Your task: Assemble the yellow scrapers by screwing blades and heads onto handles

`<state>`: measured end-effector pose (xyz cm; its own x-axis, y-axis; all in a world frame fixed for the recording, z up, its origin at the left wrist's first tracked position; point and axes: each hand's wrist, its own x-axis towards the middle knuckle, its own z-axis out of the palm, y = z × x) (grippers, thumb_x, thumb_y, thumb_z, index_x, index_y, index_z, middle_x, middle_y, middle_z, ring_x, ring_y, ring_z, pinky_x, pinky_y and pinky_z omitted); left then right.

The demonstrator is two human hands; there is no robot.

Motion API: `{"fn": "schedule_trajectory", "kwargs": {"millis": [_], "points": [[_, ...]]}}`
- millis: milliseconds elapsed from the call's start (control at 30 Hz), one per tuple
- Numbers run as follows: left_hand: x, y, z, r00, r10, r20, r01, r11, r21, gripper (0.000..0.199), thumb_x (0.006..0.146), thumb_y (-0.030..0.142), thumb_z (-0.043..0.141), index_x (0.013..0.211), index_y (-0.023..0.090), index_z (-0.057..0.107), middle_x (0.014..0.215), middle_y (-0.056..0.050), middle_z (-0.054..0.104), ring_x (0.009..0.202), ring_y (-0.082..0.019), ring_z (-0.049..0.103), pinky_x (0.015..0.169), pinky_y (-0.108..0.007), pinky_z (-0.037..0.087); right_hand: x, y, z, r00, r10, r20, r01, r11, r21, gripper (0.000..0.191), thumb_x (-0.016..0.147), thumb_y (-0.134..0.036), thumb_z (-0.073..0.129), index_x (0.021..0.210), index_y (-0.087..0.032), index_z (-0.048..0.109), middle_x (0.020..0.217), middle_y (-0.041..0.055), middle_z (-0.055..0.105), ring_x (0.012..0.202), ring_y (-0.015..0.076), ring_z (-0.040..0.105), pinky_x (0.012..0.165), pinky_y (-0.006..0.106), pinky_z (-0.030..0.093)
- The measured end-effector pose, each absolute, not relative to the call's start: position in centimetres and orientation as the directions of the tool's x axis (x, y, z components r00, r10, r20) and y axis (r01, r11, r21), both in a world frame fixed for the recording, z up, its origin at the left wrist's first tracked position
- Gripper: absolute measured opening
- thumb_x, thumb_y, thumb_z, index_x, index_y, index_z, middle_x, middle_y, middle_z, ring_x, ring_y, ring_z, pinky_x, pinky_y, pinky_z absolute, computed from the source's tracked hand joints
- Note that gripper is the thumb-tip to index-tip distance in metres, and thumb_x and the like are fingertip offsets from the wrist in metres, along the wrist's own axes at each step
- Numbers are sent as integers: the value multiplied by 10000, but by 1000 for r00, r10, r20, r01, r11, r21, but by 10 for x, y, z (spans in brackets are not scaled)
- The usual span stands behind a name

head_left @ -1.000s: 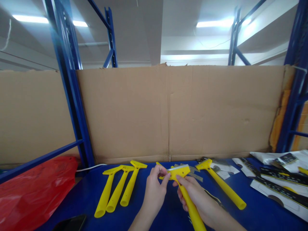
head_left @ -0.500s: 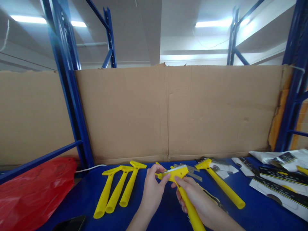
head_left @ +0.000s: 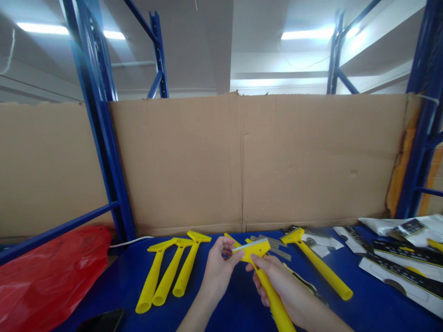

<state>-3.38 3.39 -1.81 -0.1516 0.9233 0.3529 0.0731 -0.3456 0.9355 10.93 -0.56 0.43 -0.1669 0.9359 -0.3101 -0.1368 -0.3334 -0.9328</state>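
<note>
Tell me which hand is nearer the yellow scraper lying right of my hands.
Right. Your right hand, around the held scraper, is left of the lying scraper; your left hand is farther left, at the held scraper's head.

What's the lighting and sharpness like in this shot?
Head view: bright glare from the white ceiling tubes, smeary haze around the blue metal upright at left, soft sheen on the red plastic bag, fine detail soft on the thin grey metal blades.

Your head camera looks forward and down from the near side of the worktop (head_left: 238, 304), facing the cardboard (head_left: 187, 161) beyond it.
</note>
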Motion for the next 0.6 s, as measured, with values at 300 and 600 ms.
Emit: {"fn": "schedule_trajectory", "kwargs": {"millis": [300, 600], "points": [[-32, 26, -16, -62, 914, 400, 205, -381, 901, 204, 726, 358, 614, 831, 184, 597, 829, -43, 648, 794, -194, 605, 720, -320, 467, 113, -4, 10, -185, 921, -342, -208, -377, -902, 246, 906, -324, 426, 769, -169, 559, 459, -55, 475, 347, 57, 403, 357, 162, 299], [-36, 15, -24, 194, 638, 746, 669, -642, 375, 316, 808, 189, 565, 1119, 244, 587, 1167, -104, 586, 1101, -266, 544, 931, -464, 456, 120, 3, 10, -190, 908, -373, -297, -415, -860, 300, 904, -355, 416, 752, -152, 577, 451, -43, 482, 334, 50, 398, 344, 151, 290]]}}
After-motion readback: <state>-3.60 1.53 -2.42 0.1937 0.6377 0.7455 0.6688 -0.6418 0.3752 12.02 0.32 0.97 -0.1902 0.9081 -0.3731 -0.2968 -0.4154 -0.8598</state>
